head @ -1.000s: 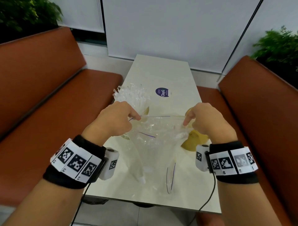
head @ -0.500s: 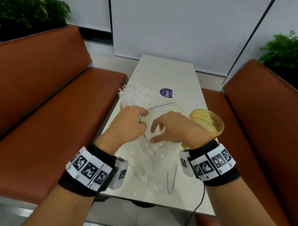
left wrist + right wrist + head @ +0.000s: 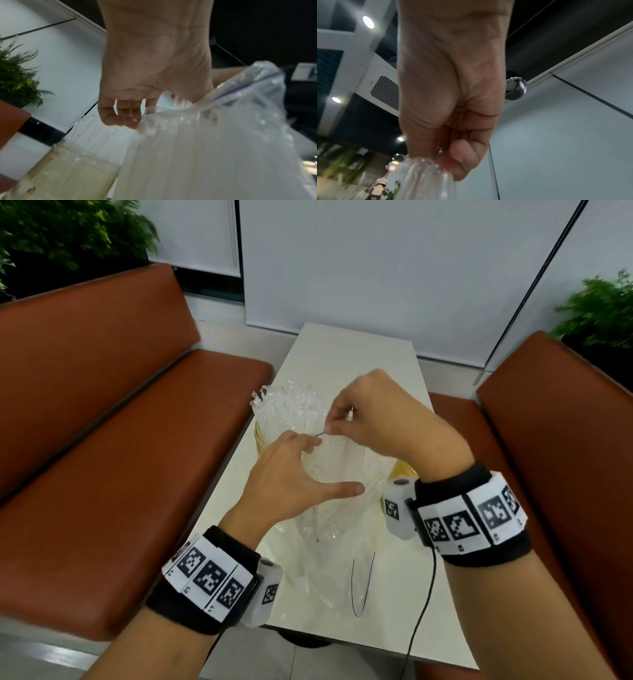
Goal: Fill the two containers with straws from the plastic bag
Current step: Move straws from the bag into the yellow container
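A clear plastic bag [image 3: 342, 508] [image 3: 223, 148] with a blue zip line stands on the white table [image 3: 342, 354], several straws inside it. My right hand [image 3: 330, 429] [image 3: 447, 161] pinches the bag's top rim between thumb and fingers and holds it up. My left hand [image 3: 337, 464] [image 3: 123, 119] is just below, loosely curled fingertips at the rim and thumb spread wide across the bag's front. The left container [image 3: 262, 440] [image 3: 68, 175], a yellowish cup, holds wrapped straws [image 3: 287, 405]. The right container [image 3: 406, 472] is mostly hidden behind my right wrist.
Orange-brown benches flank the narrow table on the left [image 3: 120, 440] and right [image 3: 565, 457]. Green plants stand behind both. A black cable [image 3: 424, 604] hangs from my right wrist over the table's near edge. The bag's lower part lies toward the near edge.
My right hand has moved up and left to the bag's rim, close to my left hand, and pinches it. My left thumb has spread away from its fingers. The right container is now covered by my wrist.
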Demonstrator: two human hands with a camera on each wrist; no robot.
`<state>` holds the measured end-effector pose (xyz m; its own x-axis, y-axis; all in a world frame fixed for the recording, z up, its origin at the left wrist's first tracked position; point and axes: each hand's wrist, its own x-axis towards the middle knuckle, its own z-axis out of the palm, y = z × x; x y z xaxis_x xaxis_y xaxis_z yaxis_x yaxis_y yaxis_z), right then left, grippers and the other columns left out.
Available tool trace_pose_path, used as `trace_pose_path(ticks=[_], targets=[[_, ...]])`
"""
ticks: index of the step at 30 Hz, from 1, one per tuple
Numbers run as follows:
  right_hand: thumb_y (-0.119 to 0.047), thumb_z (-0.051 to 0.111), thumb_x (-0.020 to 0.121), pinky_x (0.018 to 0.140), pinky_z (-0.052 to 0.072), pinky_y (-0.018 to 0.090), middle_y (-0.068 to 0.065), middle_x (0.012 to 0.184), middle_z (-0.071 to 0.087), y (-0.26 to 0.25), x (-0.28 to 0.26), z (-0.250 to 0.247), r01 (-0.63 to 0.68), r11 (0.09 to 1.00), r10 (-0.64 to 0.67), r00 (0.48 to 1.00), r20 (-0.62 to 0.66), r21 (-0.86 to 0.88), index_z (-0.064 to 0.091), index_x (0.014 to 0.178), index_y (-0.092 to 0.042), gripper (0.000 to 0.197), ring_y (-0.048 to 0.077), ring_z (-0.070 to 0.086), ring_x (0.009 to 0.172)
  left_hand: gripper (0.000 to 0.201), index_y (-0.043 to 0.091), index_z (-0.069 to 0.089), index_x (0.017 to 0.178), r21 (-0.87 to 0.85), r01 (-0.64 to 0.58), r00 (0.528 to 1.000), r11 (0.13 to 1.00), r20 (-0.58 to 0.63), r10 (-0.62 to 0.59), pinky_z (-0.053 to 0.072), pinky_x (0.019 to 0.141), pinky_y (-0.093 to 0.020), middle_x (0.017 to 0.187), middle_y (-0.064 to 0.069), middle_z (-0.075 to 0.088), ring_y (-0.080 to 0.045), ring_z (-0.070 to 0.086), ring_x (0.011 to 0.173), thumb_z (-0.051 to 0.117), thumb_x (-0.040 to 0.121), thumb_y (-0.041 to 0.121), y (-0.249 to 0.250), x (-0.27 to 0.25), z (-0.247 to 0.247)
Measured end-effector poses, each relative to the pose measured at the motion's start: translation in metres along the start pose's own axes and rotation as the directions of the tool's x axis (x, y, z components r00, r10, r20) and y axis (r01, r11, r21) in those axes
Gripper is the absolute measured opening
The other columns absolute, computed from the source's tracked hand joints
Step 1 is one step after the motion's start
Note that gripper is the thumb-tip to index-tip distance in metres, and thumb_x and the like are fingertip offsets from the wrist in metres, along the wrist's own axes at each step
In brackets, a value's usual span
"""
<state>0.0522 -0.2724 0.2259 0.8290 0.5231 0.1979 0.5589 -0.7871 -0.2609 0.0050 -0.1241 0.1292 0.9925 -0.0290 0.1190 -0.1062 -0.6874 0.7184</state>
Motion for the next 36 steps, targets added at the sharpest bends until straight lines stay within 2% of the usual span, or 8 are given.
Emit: trace_pose_path(ticks=[6,10,13,16,20,23,30,36], targets=[[-0.024,0.077,0.088,0.059,0.036,0.005,-0.011,0.079,0.071,-0.030,0.015,-0.011,0.139,0.989,-0.141,0.989,0.039,0.056,0.081,0.089,-0.020,0.006,-0.006,0.055,0.059,0.083,0.027,0.062,0.114,-0.261,-0.002,0.992,0.965,-0.125,-0.032,0.057,0.087,-0.038,0.110,0.010,0.065,-0.007,0.063,0.102,0.070,0.055,0.085,-0.010,0.014,0.033],[-0.024,0.078,0.087,0.063,0.042,0.005,-0.005,0.086,0.076,-0.027,0.011,0.002,0.150,0.962,-0.143,0.989,-0.046,0.227,0.081,0.092,-0.015,0.011,-0.016,0.055,0.061,0.036,0.020,0.071,0.102,-0.400,0.000,0.990,0.916,-0.127,-0.056,0.059,0.085,-0.036,0.094,0.011,0.074,-0.002,0.069,0.088,0.081,0.076,0.044,-0.014,0.015,0.038],[-0.046,0.076,0.084,0.069,0.043,0.011,-0.009,0.095,0.071,-0.019,0.003,0.012,0.115,0.889,-0.026,0.979,-0.203,0.444,0.071,0.113,-0.023,0.038,-0.006,0.056,0.068,0.033,0.019,0.071,0.101,-0.439,-0.035,0.990,0.898,-0.140,-0.030,0.060,0.081,-0.038,0.091,0.008,0.075,-0.006,0.071,0.086,0.079,0.078,0.042,-0.018,0.016,0.036],[-0.074,0.069,0.072,0.071,0.046,0.022,-0.012,0.099,0.064,-0.013,-0.007,0.031,-0.034,0.906,0.095,0.988,-0.125,0.422,0.057,0.124,-0.031,0.068,-0.002,0.057,0.075,0.031,0.018,0.068,0.110,-0.457,-0.128,0.985,0.880,-0.159,0.061,0.057,0.073,-0.028,0.095,0.008,0.073,-0.005,0.070,0.088,0.078,0.083,0.031,-0.019,0.017,0.034],[-0.077,0.065,0.072,0.062,0.045,0.032,-0.012,0.070,0.050,-0.009,-0.010,0.071,-0.089,0.983,0.122,0.971,-0.204,0.163,0.049,0.077,-0.023,0.057,0.013,0.053,0.068,0.021,0.016,0.066,0.106,-0.413,-0.161,0.981,0.896,-0.163,0.101,0.060,0.069,-0.032,0.089,-0.002,0.071,-0.018,0.070,0.084,0.067,0.087,0.008,-0.020,0.020,0.033],[-0.052,0.066,0.087,0.060,0.037,0.031,-0.013,0.063,0.039,-0.005,-0.005,0.087,-0.041,0.980,0.095,0.956,-0.277,0.192,0.042,0.069,-0.019,0.044,0.015,0.045,0.062,0.038,0.025,0.066,0.111,-0.458,-0.164,0.985,0.874,-0.131,0.116,0.061,0.081,-0.050,0.101,-0.001,0.074,-0.020,0.072,0.097,0.076,0.077,0.013,-0.028,0.021,0.033],[-0.029,0.068,0.093,0.046,0.029,0.024,-0.012,0.048,0.039,-0.011,-0.004,0.019,0.125,0.896,0.085,0.893,-0.442,0.426,0.045,0.055,-0.020,0.045,0.006,0.035,0.044,0.054,0.026,0.067,0.094,-0.197,-0.048,0.998,0.979,-0.056,0.038,0.052,0.072,-0.031,0.098,0.005,0.058,-0.012,0.060,0.085,0.088,0.057,0.060,-0.025,0.019,0.027],[-0.028,0.063,0.094,0.050,0.028,0.012,-0.018,0.044,0.045,0.015,-0.017,-0.074,0.212,0.897,0.162,0.659,-0.735,0.388,0.044,0.056,-0.031,0.042,-0.001,0.041,0.044,0.068,0.028,0.070,0.116,-0.118,-0.075,0.994,0.990,-0.092,0.064,0.039,0.076,-0.012,0.104,0.013,0.053,0.005,0.053,0.094,0.087,0.058,0.059,-0.027,0.018,0.025]])
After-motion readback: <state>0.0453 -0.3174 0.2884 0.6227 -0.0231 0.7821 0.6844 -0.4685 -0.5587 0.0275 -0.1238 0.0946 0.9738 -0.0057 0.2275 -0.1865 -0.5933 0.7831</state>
